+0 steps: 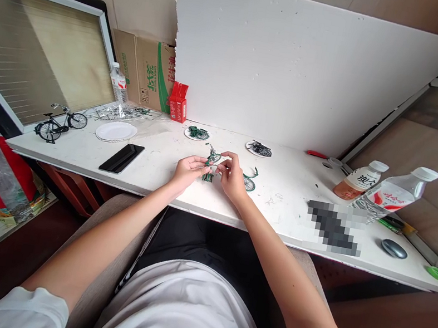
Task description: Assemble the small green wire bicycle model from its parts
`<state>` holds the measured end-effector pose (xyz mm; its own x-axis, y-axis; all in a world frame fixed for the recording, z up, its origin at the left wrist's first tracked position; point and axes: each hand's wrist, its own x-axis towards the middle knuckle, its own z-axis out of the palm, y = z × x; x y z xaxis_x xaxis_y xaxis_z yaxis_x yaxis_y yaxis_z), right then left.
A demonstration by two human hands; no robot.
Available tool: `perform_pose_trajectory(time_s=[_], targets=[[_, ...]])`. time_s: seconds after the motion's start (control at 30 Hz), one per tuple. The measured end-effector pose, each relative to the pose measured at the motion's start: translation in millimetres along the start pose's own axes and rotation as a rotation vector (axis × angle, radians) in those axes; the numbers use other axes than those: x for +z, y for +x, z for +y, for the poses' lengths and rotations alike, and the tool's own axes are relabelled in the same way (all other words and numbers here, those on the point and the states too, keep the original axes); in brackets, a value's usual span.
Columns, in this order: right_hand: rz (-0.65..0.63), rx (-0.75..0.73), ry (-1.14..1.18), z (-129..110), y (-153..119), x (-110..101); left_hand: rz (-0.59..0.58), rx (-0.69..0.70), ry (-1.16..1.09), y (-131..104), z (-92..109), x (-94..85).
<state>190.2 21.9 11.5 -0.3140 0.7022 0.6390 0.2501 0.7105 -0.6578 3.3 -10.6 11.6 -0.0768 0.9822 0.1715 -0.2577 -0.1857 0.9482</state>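
Between both hands, green part fore-and-aft

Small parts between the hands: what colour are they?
The small parts are dark green, in the head view.

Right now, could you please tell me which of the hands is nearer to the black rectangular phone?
Left. The left hand is to the right of the black phone, apart from it; the right hand is farther right, beyond the left hand.
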Motion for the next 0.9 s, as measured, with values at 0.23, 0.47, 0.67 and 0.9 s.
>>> perform_pose_trajectory(time_s=[0.23, 0.47, 0.67, 0.9], targets=[[0.084, 0.001, -0.016, -2, 1, -3, 0.003, -0.004, 0.004, -1, 1, 0.6], [0.124, -0.03, -0.144, 1, 2, -2, 0.006, 0.009, 0.031, 1, -1, -0.3], [0.19, -0.033, -0.212, 5, 4, -4, -0.005, 0.023, -0.016, 2, -3, -1.0], [0.236, 0.061, -0.209, 10, 6, -4, 0.025, 0.062, -0.019, 2, -1, -0.1]])
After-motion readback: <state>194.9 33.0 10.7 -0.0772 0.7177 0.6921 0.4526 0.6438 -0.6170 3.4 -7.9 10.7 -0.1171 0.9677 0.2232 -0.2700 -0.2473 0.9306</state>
